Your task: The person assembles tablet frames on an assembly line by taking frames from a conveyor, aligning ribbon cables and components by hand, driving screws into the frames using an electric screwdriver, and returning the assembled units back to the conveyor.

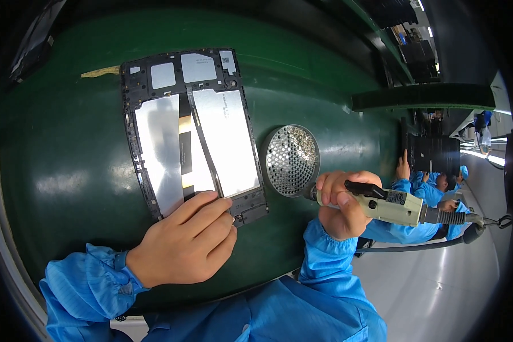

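A tablet's black frame [145, 131], fitted with silver metal plates, lies on the green work surface with its inner side up. My left hand [185, 248] rests at its near edge, fingers bent and pressed on the frame; the thumb's grip is partly hidden. A dark narrow strip runs between the plates towards my fingertips. My right hand [347, 208] is wrapped round a pale electric screwdriver [399, 208], held nearly level and pointing left. Its front end is at the near right rim of a round perforated metal dish [268, 157]. Many tiny screws [303, 142] lie in the dish's far right part.
The green work surface [68, 148] carries a yellowish strip [101, 72] beyond the frame's far left corner. A green ledge [422, 98] juts in at the right. A cable [473, 231] trails from the screwdriver's rear. Co-workers in blue [433, 194] work at the right, near dark stacked trays [436, 154].
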